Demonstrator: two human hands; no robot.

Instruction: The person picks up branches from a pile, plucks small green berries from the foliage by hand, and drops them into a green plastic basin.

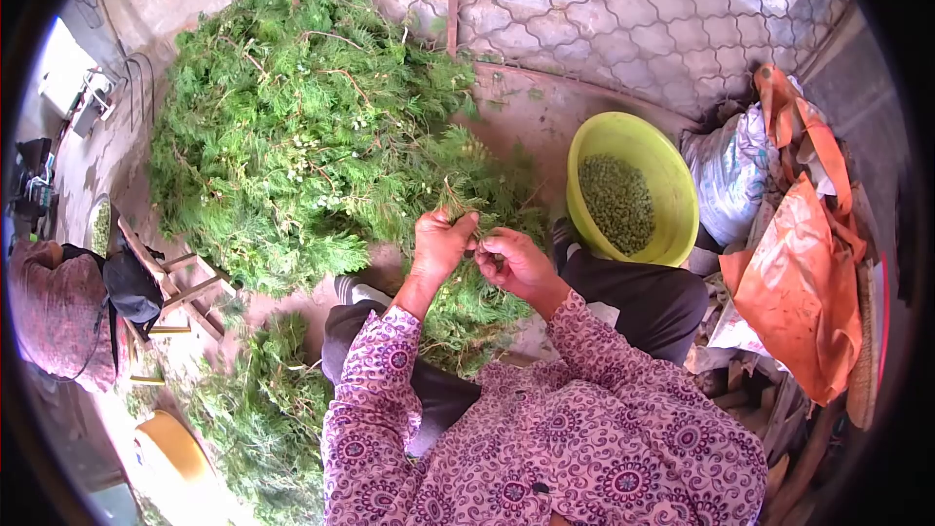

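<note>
My left hand (443,242) is closed around a thin green conifer sprig (450,199), whose tip sticks up above the fingers. Close beside it, my right hand (513,259) has its fingers curled in a pinch at the sprig's near side; what lies inside them is hidden. Beyond both hands rises a large heap of cut conifer branches (292,136) with small pale cones among the leaves. To the right stands a yellow-green plastic basin (682,190), tilted towards me, with many small green cones (617,205) in its bottom.
More cut branches (273,419) lie at the lower left, near a yellow container (175,448) and a wooden stool (190,287). A white sack (730,175) and orange sheeting (804,292) are piled at the right. Wire mesh (623,19) stands along the back.
</note>
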